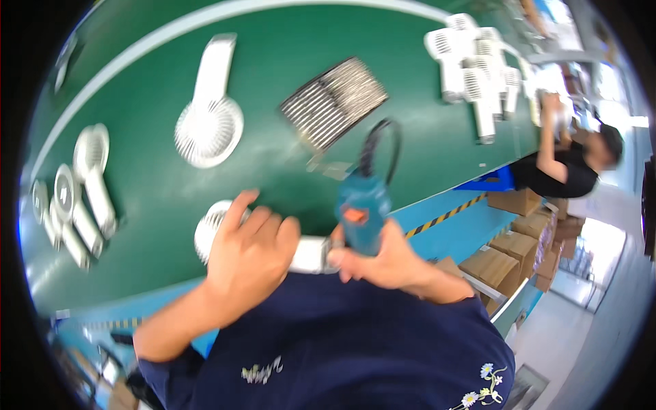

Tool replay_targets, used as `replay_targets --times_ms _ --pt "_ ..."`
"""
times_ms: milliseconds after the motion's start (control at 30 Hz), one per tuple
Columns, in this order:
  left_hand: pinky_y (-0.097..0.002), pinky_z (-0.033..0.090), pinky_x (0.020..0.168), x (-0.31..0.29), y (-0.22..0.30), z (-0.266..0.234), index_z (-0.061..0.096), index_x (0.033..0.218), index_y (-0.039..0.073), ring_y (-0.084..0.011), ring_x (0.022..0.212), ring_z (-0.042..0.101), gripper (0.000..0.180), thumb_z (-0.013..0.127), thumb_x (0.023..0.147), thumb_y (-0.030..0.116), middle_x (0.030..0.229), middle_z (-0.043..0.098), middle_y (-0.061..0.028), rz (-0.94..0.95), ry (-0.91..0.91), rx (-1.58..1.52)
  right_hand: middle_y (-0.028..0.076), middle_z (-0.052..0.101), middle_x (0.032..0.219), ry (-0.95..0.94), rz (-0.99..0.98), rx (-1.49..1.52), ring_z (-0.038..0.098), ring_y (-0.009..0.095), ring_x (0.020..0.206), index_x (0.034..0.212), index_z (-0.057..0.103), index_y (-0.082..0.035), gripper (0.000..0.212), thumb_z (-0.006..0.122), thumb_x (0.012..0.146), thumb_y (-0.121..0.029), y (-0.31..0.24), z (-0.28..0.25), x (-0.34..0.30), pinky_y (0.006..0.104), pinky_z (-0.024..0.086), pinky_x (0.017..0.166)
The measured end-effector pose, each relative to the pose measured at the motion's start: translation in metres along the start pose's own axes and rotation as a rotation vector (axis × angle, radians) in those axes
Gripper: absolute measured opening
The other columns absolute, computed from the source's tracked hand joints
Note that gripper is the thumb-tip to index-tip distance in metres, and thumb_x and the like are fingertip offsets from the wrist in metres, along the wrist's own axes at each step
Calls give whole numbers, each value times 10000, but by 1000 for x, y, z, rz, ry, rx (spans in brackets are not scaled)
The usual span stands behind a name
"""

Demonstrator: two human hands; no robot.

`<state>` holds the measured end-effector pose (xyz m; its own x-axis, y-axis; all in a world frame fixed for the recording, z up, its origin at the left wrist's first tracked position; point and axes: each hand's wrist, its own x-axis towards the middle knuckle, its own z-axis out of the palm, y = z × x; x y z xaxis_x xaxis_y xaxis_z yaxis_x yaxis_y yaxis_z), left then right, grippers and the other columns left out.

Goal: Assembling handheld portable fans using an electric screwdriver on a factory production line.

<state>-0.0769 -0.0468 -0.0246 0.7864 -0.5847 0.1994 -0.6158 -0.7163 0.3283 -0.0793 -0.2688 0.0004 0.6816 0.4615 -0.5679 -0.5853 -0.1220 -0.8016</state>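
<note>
At the table's near edge my left hand point(249, 249) is closed over a white handheld fan point(311, 255), whose round grille shows to the left of my fingers. My right hand point(393, 263) grips a teal electric screwdriver point(362, 198) with an orange switch and a black cord curling up from its top. The tool stands close by the end of the fan's handle; its tip is hidden, so I cannot tell if it touches. Another white fan point(208, 130) lies beyond my left hand. A dark tray point(321, 109) with rows of small metallic pieces lies farther ahead.
Several white fans point(68, 198) lie at the left, and a cluster of more fans point(475, 61) lies at the far right of the green table point(273, 41). A person in black point(570, 167) works beyond them. Cardboard boxes point(495, 260) stand below at the right.
</note>
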Motion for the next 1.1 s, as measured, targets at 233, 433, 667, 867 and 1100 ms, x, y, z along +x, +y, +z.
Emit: replay_targets --times_ms 233,433,667,867,1100 --pt "-416 429 994 7 0 -8 489 688 83 -218 633 530 125 594 651 24 582 453 -52 29 -57 10 18 612 753 63 -20 38 621 79 621 962 572 -10 192 695 906 -146 8 -12 -16 228 470 519" --pt "-415 429 999 10 4 0 475 685 81 -210 640 533 125 596 668 55 588 467 -49 20 -76 61 22 608 768 40 -20 47 629 87 620 983 570 -8 192 692 910 -136 4 -16 -7 223 462 506" --pt "-414 421 1015 6 11 6 496 697 81 -209 635 545 118 609 666 67 585 482 -50 -15 -68 95 33 611 794 -9 -62 -16 640 96 651 992 565 0 188 690 911 -114 17 -12 9 228 468 514" --pt "-417 413 1021 15 7 3 503 669 82 -215 631 559 109 607 666 51 569 511 -59 -86 -19 109 43 615 811 144 -148 125 583 83 586 1051 577 24 253 703 906 -140 20 -20 15 223 439 502" --pt "-379 436 948 9 -6 11 535 663 71 -230 636 595 108 628 648 17 558 561 -84 -122 -212 65 111 590 868 254 -385 81 485 117 456 1152 490 5 732 534 889 -677 18 -24 14 257 402 427"
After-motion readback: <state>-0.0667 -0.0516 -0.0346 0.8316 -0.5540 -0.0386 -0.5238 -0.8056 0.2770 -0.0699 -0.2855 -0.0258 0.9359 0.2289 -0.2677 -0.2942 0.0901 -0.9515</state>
